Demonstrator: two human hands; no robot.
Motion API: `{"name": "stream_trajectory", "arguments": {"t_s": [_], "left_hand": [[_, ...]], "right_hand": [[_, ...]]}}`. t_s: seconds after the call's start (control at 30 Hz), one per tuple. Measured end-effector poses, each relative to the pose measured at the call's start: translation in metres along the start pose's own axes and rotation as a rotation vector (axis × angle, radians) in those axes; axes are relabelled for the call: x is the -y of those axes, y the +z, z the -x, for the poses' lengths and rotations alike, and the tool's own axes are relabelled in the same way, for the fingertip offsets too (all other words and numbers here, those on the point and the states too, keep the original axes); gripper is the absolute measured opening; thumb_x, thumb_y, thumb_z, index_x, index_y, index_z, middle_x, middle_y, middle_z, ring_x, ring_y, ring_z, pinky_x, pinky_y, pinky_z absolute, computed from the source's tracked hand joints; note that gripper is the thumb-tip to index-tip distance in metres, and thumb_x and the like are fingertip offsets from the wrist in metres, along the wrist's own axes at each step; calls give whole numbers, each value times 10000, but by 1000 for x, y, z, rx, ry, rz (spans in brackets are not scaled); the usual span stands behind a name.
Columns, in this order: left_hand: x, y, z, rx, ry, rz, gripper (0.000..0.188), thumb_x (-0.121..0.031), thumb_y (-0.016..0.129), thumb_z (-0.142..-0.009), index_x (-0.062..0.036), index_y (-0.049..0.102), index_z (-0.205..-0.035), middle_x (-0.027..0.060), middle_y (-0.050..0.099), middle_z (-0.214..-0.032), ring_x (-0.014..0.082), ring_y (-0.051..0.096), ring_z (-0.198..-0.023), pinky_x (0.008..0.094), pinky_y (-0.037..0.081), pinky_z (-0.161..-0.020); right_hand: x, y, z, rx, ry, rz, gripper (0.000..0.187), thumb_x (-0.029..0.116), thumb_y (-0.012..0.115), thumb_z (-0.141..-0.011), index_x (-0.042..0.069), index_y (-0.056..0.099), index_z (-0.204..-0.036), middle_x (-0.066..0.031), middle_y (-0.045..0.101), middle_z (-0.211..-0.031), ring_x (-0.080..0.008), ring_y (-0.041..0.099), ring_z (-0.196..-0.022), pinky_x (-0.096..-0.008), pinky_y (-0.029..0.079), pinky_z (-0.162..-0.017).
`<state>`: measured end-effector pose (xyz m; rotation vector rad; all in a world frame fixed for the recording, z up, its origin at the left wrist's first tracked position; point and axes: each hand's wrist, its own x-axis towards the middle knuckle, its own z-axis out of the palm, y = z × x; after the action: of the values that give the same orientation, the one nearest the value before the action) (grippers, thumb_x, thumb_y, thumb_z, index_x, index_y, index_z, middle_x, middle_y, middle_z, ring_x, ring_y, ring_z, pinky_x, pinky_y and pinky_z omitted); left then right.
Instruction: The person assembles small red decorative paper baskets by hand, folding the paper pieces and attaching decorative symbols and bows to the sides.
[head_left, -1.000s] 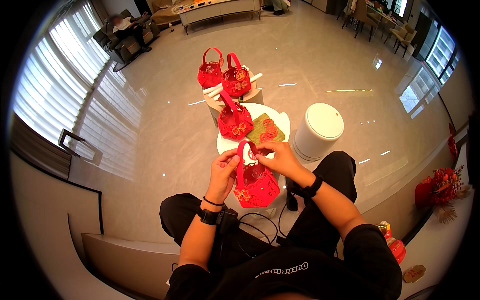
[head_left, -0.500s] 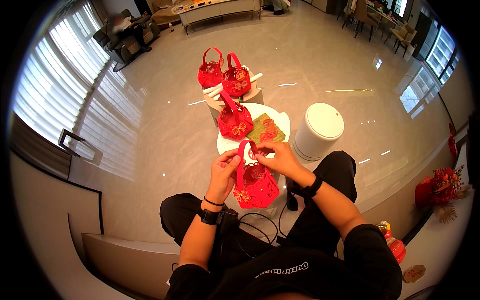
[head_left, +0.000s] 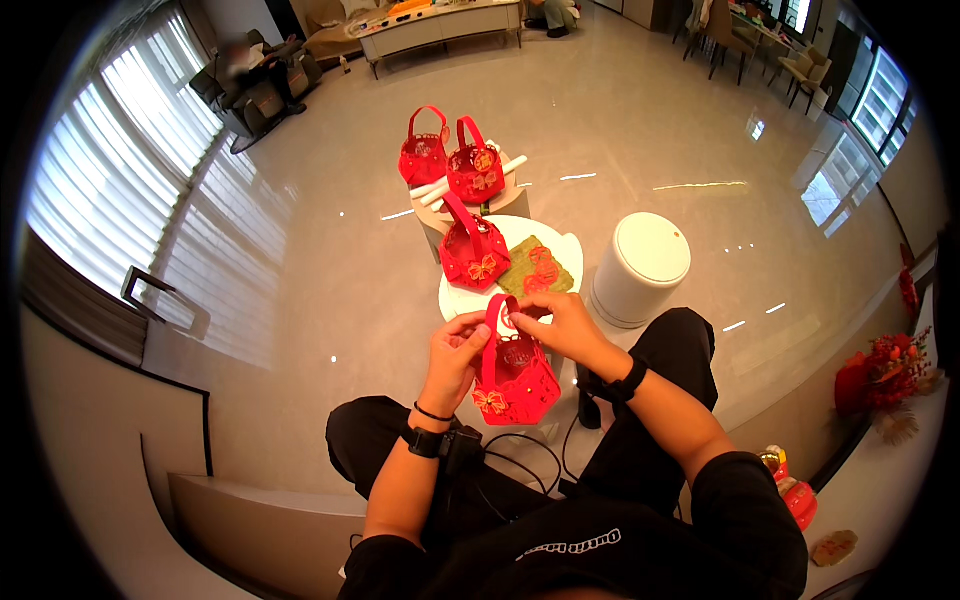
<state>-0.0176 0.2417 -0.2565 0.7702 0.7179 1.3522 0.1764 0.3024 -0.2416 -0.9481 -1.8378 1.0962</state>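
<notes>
Between my hands, above my lap, hangs a red felt basket (head_left: 517, 392) with cut-out sides and an orange bow on its left front. My left hand (head_left: 456, 358) grips its strap handle from the left, thumb against the band. On the other side my right hand (head_left: 568, 326) pinches near the top of the handle, beside a small round red tag (head_left: 507, 316); whether the fingers grip the tag or the band is hard to see. A similar red basket (head_left: 474, 256) stands on a round white table (head_left: 462, 303) just beyond, next to a green mat (head_left: 522, 275) bearing red cut-out pieces (head_left: 543, 268).
Behind the table, two more red baskets (head_left: 424, 160) (head_left: 475, 174) and white rolls (head_left: 510, 166) rest on a beige stand (head_left: 437, 232). A white bin (head_left: 640, 275) is at the right. Black cables (head_left: 520, 437) run across my lap. A person (head_left: 268, 75) sits far left.
The view has shifted slightly, moving the scene a little down and right in the picture. Both hands keep nearly the same hold on the basket.
</notes>
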Motion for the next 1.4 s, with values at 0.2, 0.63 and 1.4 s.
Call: {"name": "stream_trajectory", "arguments": {"t_s": [0.2, 0.63, 1.4], "left_hand": [[-1, 4, 2, -22, -7, -21, 278, -71, 638, -907, 38, 579, -1156, 62, 652, -935, 103, 625, -794, 235, 521, -729], [-9, 4, -2, -59, 104, -327, 288, -72, 641, -898, 29, 608, -1166, 42, 655, -956, 93, 607, -857, 223, 475, -790], [22, 32, 4, 383, -419, 512, 885, -745, 329, -874, -119, 228, -1491, 121, 315, -1511, 320, 373, -1356, 509, 333, -1104]], "right_hand": [[3, 0, 1, -53, -61, 43, 153, 98, 664, -834, -49, 672, -877, -138, 688, -751, -190, 673, -679, -295, 521, -652], [-5, -9, -5, -78, 70, -167, 164, 120, 653, -880, -43, 650, -905, -69, 677, -755, -99, 644, -691, -251, 518, -645], [-17, -22, -21, -463, 98, -681, 216, 220, 555, -972, 22, 550, -1058, -62, 627, -928, -127, 629, -818, -251, 527, -732]]}}
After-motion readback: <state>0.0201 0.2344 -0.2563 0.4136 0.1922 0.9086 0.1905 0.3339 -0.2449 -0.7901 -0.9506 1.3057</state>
